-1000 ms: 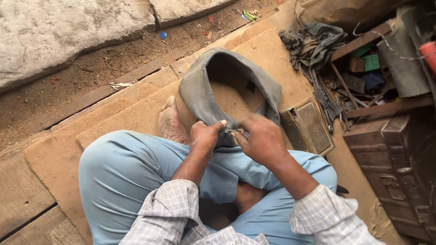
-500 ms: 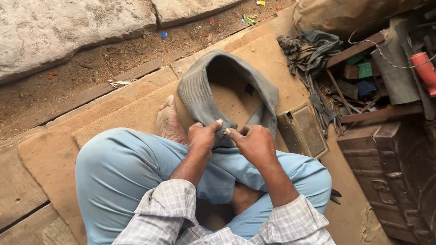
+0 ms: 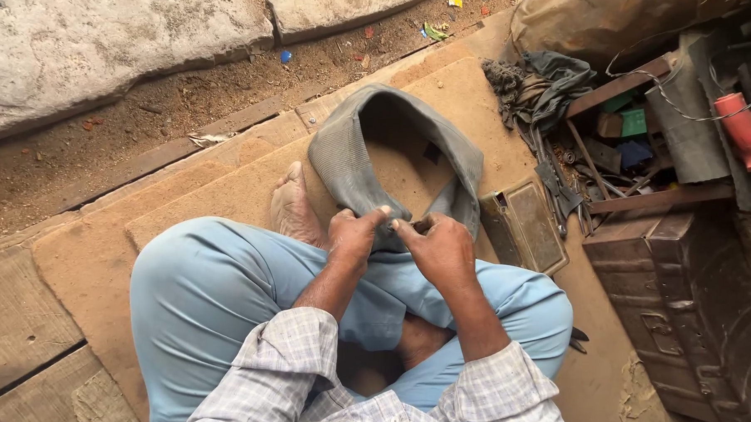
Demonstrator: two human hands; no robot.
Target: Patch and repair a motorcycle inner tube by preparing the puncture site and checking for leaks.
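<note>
grey rubber, dull and dusty, makes up the tyre piece (image 3: 366, 165) that curls in an open loop on the worn board (image 3: 184, 201) in front of the seated person's crossed legs, its near ends drawn up to the lap. the left hand (image 3: 353, 235) pinches the near edge of the rubber with thumb and fingers pressed together on it, and the right hand (image 3: 443, 246) is closed just beside it on the same edge; something small may sit between its fingers, but it is too hidden to tell. the strip looks soft and floppy rather than stiff, since it sags and folds under its own weight, so it will likely bend wherever it is not held. it seems light enough for fingertips, and its matt, gritty surface should not slip much. the best hold is probably the thick rolled rim close to the spot being worked, both hands near each other, so the flap between them stays taut. a bare foot (image 3: 292, 210) rests touching the loop's left side. a flat metal tin (image 3: 526, 226) lies just right of it, and a cluttered toolbox (image 3: 639, 143) stands further right.
</note>
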